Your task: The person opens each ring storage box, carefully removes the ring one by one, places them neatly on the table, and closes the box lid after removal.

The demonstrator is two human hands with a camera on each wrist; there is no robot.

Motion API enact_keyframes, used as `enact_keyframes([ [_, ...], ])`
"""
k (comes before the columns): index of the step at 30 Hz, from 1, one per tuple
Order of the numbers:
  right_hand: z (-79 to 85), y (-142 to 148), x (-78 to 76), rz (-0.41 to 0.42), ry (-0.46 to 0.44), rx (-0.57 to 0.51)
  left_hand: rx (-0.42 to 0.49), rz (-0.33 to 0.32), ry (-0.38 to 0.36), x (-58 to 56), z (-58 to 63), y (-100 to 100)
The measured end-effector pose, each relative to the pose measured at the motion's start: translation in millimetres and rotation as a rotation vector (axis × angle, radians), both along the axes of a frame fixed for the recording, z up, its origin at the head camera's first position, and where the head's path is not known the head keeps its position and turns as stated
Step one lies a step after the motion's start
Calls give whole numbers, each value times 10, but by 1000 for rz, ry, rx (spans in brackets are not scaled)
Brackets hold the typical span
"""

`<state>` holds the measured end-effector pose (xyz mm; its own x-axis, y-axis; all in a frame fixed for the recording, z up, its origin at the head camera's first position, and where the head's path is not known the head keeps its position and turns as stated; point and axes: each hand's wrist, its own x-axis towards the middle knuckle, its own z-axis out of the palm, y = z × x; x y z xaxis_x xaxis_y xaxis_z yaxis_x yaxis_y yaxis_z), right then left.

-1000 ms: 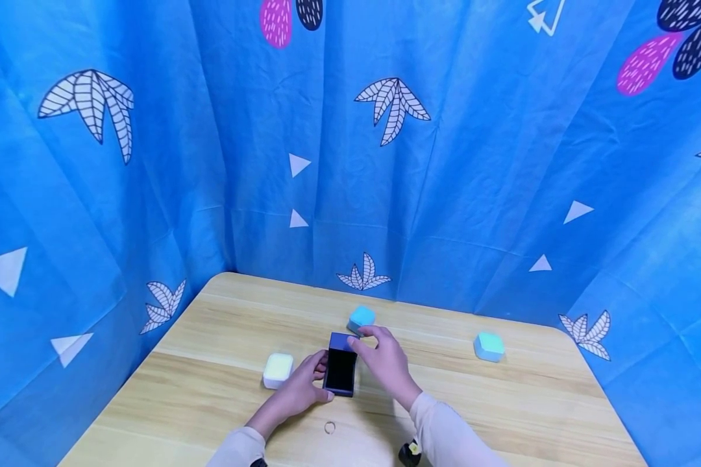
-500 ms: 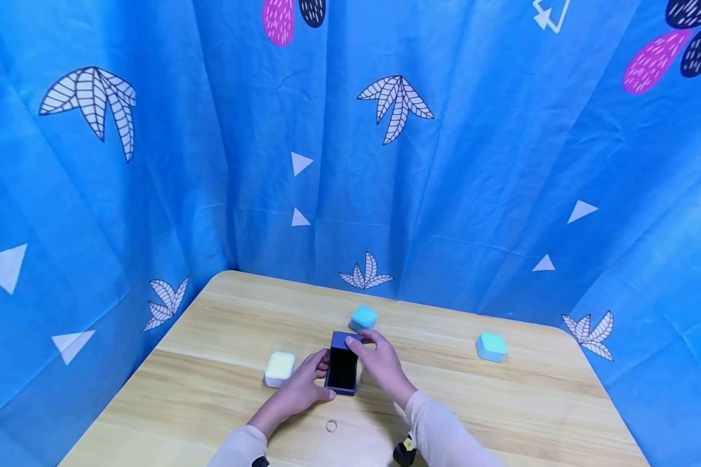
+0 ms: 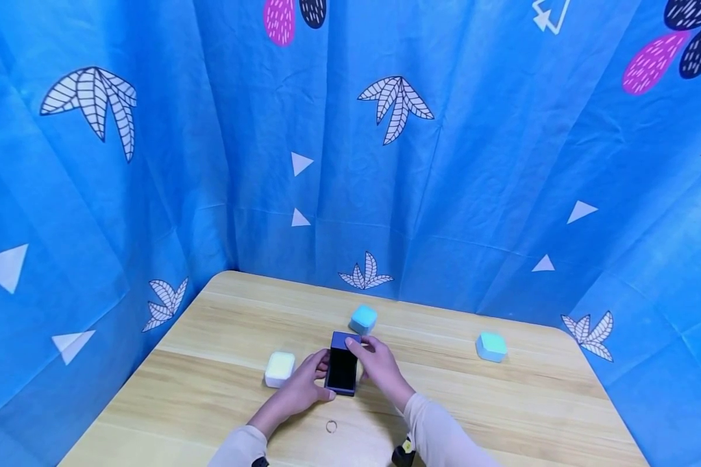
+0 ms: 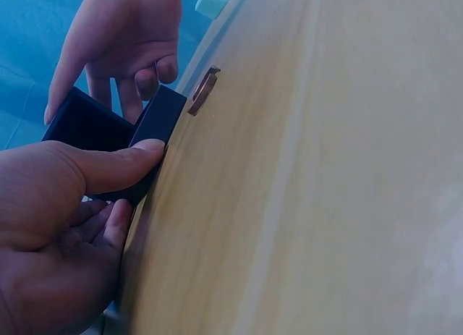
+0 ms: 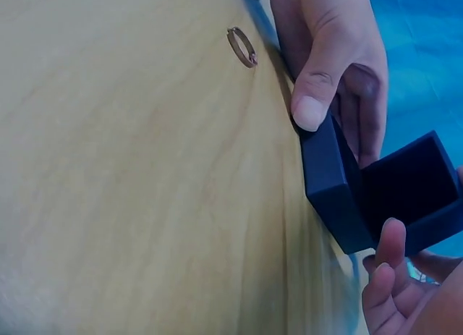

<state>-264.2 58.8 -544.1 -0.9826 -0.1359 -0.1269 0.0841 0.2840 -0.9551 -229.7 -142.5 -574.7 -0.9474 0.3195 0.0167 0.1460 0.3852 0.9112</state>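
Observation:
A dark blue ring box stands on the table with its lid raised, showing a black interior. My left hand grips the box's lower part from the left, its thumb on the front, as the left wrist view shows closely. At the lid's right side is my right hand, which pinches the lid with its thumb on the outer face; some of its fingers are hidden behind. A thin metal ring lies on the table in front of the box, apart from both hands.
Left of the box sits a white box. A light blue box is just behind the lid, and a turquoise box stands farther right. Blue patterned curtains hang around the wooden table.
The right hand's fingers have come slightly lower along the lid's right side. The left hand, the ring box and the ring stay in place on the table; the head view has shifted slightly.

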Motion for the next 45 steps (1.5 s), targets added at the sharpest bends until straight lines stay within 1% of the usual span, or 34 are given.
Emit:
enact_keyframes([
  [4,-23,2,6,11,-23,-29,-2,5,5,-4,-6,3],
  [20,-69,-14,95,27,-14,-91,-9,10,35,2,-11,1],
  [28,-109,-5,124,44,30,-93,-19,10,32,-10,-21,-10],
  [32,-128,6,133,61,49,-89,-26,13,25,-7,-1,-11],
  [36,-115,18,157,69,57,-80,-28,20,8,0,14,-5],
  [41,-107,35,191,76,78,-59,-17,12,13,13,11,2],
  [45,-110,53,202,88,88,-56,-23,18,1,12,5,4],
])
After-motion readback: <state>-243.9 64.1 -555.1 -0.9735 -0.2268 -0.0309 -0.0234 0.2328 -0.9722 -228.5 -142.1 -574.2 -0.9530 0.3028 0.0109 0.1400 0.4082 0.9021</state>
